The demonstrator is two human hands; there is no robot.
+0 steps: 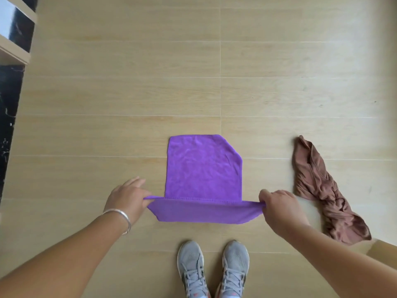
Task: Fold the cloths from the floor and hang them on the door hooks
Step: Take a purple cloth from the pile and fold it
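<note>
A purple cloth (204,168) lies spread on the wooden floor, its far right corner turned under. Its near edge is lifted off the floor and stretched taut between my hands. My left hand (126,198), with a silver bangle on the wrist, pinches the near left corner. My right hand (279,206) pinches the near right corner. A crumpled brown cloth (322,190) lies on the floor to the right, apart from my hands. No door hooks are in view.
My two grey sneakers (212,267) stand just behind the purple cloth. A white shelf edge (15,54) and a dark marble surface (8,130) run along the left side. Light wooden floor (150,72) extends ahead.
</note>
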